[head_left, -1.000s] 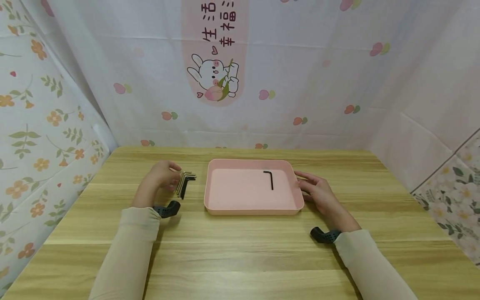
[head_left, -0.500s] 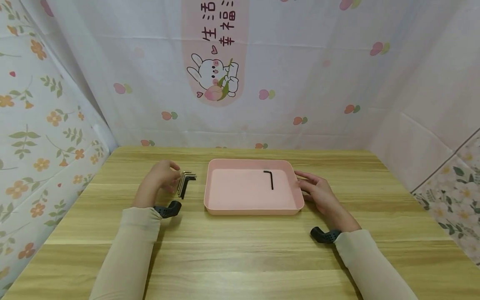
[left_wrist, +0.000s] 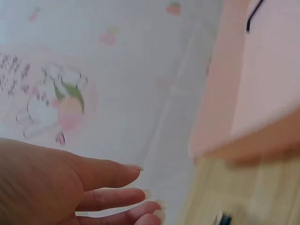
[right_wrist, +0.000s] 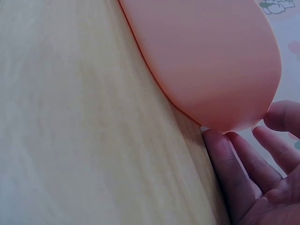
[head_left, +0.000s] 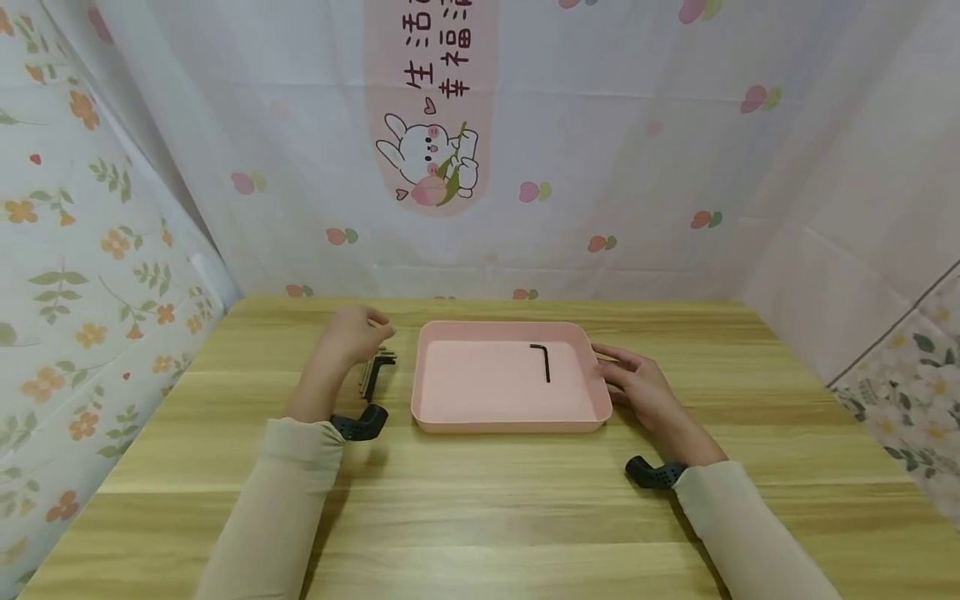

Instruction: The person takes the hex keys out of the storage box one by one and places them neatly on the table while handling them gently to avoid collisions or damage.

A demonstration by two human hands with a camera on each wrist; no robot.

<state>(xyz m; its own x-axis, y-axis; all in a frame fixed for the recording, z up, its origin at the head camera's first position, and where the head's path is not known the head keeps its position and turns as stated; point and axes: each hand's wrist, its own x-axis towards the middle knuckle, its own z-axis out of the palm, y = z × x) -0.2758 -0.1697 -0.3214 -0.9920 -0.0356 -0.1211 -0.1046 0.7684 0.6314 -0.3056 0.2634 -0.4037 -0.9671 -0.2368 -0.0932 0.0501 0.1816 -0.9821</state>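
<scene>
My left hand (head_left: 354,335) hovers over the far end of several L-shaped hex keys (head_left: 373,379), some brass-coloured and some black, lying side by side left of the tray. In the left wrist view its fingers (left_wrist: 112,198) are relaxed, with nothing seen between thumb and fingers. The hand covers part of the keys in the head view. One black hex key (head_left: 547,364) lies inside the shallow pink tray (head_left: 480,426). Extended fingers of my right hand (head_left: 637,386) touch the tray's right wall, as the right wrist view also shows.
The wood-grain table (head_left: 480,517) extends around the tray and in front of it. A white printed cloth (head_left: 585,150) hangs along the table's back edge, and a floral cloth (head_left: 82,333) hangs on the left. Each wrist wears a dark camera band.
My left hand has risen and shifted right, from beside the hex keys to above their far end. The right hand stays at the tray. The head view has tilted slightly.
</scene>
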